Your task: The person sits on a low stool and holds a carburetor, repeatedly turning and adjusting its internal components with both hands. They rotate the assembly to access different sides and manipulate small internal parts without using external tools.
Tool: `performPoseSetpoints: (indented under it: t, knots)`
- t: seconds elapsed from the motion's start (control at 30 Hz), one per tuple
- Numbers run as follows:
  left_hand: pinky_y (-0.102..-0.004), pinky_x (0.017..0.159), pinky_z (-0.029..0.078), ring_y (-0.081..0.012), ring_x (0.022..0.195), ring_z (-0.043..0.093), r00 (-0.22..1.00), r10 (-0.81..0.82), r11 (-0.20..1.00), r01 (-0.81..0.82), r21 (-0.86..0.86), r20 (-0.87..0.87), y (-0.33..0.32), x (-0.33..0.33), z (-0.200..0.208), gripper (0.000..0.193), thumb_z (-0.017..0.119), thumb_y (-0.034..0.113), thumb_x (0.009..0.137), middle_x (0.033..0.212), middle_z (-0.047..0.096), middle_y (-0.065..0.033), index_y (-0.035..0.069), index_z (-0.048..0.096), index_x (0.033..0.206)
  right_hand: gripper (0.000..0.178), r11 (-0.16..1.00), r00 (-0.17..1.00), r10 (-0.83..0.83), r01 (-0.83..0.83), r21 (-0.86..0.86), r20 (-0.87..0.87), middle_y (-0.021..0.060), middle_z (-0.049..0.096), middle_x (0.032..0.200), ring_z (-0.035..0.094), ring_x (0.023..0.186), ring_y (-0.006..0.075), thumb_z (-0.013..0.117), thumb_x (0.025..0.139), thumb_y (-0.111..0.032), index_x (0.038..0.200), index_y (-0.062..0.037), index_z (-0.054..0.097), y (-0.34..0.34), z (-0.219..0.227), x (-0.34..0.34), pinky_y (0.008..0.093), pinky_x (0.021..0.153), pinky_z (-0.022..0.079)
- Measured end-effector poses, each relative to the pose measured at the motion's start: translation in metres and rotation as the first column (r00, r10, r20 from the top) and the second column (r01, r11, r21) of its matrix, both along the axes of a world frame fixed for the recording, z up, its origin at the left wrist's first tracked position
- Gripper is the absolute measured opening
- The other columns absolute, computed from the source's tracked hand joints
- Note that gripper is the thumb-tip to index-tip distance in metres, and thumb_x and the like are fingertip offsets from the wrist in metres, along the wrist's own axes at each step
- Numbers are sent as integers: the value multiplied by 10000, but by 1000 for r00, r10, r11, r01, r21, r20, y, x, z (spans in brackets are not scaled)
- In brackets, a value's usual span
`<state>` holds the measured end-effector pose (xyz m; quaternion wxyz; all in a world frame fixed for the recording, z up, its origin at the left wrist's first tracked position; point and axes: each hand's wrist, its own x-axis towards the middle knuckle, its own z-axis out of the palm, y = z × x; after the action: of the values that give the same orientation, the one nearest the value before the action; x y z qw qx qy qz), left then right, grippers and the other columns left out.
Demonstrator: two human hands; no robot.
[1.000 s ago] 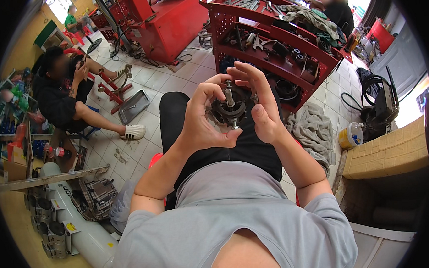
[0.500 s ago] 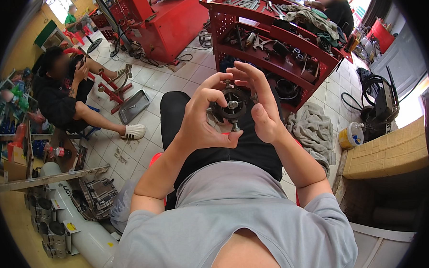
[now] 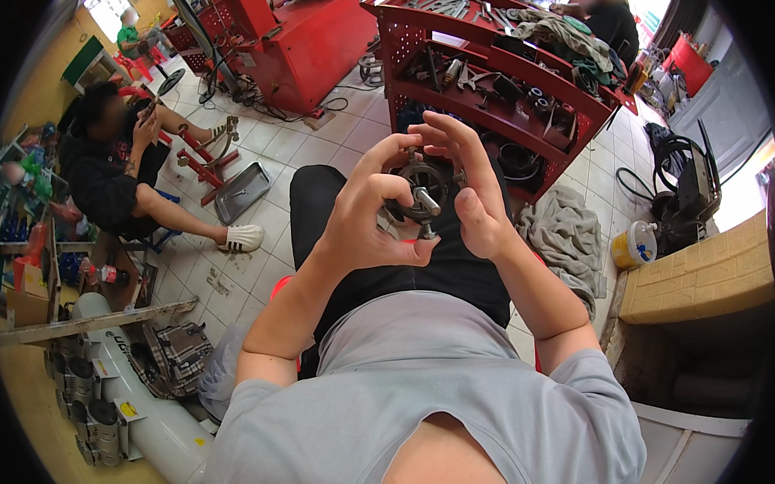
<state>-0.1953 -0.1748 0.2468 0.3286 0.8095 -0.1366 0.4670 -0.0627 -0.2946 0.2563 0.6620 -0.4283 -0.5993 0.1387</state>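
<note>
In front of my knees I hold a round, dark metal ring-shaped part (image 3: 437, 177) up between both hands. A silver bolt (image 3: 426, 201) sticks out of its middle, slanting toward the lower right, and another bolt (image 3: 427, 230) stands at its near edge. My left hand (image 3: 360, 210) is curled round the left side, its thumb by the near bolt and its forefinger bent close to the middle bolt. My right hand (image 3: 479, 199) cups the far and right side, fingers arched over and thumb held off the part. The far-side finger contact is partly hidden.
Ahead stands a red tool cart (image 3: 485, 104) with wrenches, rags and loose parts. A person sits at the left beside a grey tray (image 3: 243, 192). Grey cloth (image 3: 564, 234) and a white bucket (image 3: 634, 245) lie right; a white cylinder (image 3: 144, 400) lies left.
The middle bolt, seen end-on before, now shows its length and slants toward the lower right. My left forefinger has shifted slightly; both hands stay in nearly the same place.
</note>
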Motion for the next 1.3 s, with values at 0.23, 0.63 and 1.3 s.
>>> performPoseSetpoints:
  t: [0.23, 0.63, 1.3]
  knots:
    - [-322, 991, 451, -211, 1201, 502, 976, -218, 901, 197, -386, -13, -4, 3, -7, 683, 860, 64, 557, 1385, 446, -215, 96, 382, 1044, 852, 999, 1000, 25, -25, -28, 14, 184, 538, 1305, 485, 1259, 264, 550, 892, -561, 1489, 0, 319, 1, -1, 12, 394, 1088, 306]
    - [-343, 1025, 456, -209, 1189, 509, 971, -240, 817, 203, -539, 2, 0, -4, 1, 683, 826, 82, 551, 1397, 422, -239, 114, 354, 1044, 1034, 974, 962, 40, 23, -227, 270, 156, 611, 1141, 613, 1088, 268, 874, 628, -229, 1485, -48, 324, 19, -23, 13, 355, 948, 471]
    - [-362, 988, 460, -250, 1098, 622, 999, 15, 962, -24, -272, -35, 5, -10, 19, 508, 803, 286, 816, 1144, 643, -151, 15, 576, 1181, 327, 980, 993, -118, 117, -161, 2, 41, 662, 865, 605, 753, 101, 775, 699, -73, 976, -25, 609, 12, -16, 6, 282, 711, 518]
